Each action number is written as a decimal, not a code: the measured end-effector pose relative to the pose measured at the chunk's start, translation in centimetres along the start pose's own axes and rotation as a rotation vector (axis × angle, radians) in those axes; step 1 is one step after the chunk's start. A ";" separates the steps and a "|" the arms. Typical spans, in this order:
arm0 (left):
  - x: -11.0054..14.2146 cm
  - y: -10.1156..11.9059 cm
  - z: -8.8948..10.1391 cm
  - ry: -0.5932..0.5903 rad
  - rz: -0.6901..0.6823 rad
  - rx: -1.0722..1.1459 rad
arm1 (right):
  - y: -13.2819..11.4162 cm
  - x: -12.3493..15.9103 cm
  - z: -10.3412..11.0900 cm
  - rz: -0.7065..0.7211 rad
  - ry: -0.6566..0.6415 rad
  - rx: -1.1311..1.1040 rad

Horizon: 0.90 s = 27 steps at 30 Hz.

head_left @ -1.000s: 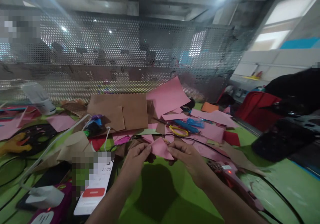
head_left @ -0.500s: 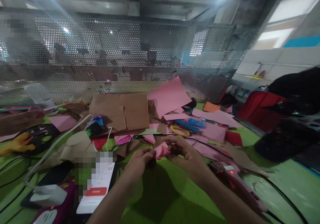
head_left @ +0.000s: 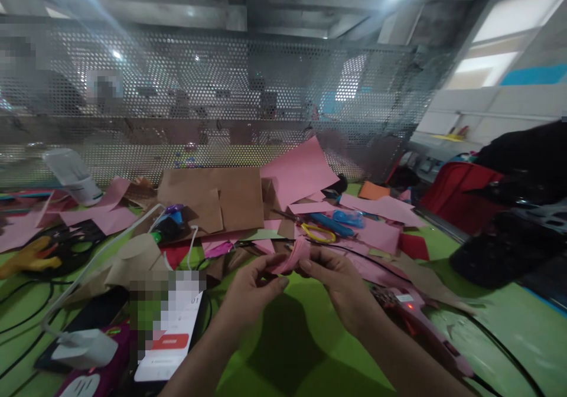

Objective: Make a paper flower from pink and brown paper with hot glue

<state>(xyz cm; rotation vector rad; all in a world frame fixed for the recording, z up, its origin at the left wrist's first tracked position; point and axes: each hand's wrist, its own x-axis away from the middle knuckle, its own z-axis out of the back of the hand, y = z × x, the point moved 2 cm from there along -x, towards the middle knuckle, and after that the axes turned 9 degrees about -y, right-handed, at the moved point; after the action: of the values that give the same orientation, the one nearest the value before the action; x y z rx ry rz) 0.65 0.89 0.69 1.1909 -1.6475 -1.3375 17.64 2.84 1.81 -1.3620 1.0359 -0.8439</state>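
Observation:
A small piece of pink paper [head_left: 293,257], folded or rolled in layers, is held between my two hands above the green table. My right hand [head_left: 339,279] pinches its right side between thumb and fingers. Against its lower left end rest the curled fingers of my left hand [head_left: 252,293], with the thumb below and a little apart from the paper. Just behind the hands lie scissors with yellow handles [head_left: 319,233] and more pink paper [head_left: 376,234]. To the right of my right forearm is a pink corded tool [head_left: 425,320] with a red light, resembling a glue gun.
A brown cardboard piece [head_left: 190,193] and a large pink sheet [head_left: 303,169] stand before a perforated metal screen [head_left: 212,90]. At left are a phone [head_left: 170,332], a white charger [head_left: 86,348], cables and a clear bottle [head_left: 73,175]. A red chair [head_left: 460,193] stands right.
The pink paper has risen slightly and tilted more upright. My left thumb has moved off it, with the fingers now behind its end. More pink sheets show near the bottle at left.

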 end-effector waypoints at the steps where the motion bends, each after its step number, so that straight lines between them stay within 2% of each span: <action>1: 0.0 0.0 0.1 0.029 -0.023 -0.035 | 0.1 0.0 0.0 -0.007 -0.006 -0.019; 5: -0.1 0.1 0.2 0.061 -0.059 -0.119 | -0.1 0.1 0.0 0.012 -0.047 -0.006; 8: -0.2 0.2 0.2 0.053 -0.072 -0.186 | -0.4 0.2 0.2 0.013 0.014 0.018; 11: -0.1 0.5 0.2 0.086 -0.149 -0.260 | -0.6 0.2 0.3 -0.020 0.062 -0.012; 17: 0.0 0.2 0.4 0.076 -0.044 -0.021 | -0.6 0.0 0.0 -0.023 -0.041 -0.119; 21: 0.2 0.1 0.3 0.032 0.000 0.103 | -0.3 0.0 0.0 -0.050 -0.023 -0.148; 27: -0.1 0.2 0.2 0.056 -0.036 0.066 | 0.0 0.3 0.2 -0.077 0.074 -0.137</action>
<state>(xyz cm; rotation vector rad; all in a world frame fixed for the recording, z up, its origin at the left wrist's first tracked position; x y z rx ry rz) 0.41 1.04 0.88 1.2902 -1.6490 -1.2692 17.91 2.60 1.81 -1.5037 1.1209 -0.8991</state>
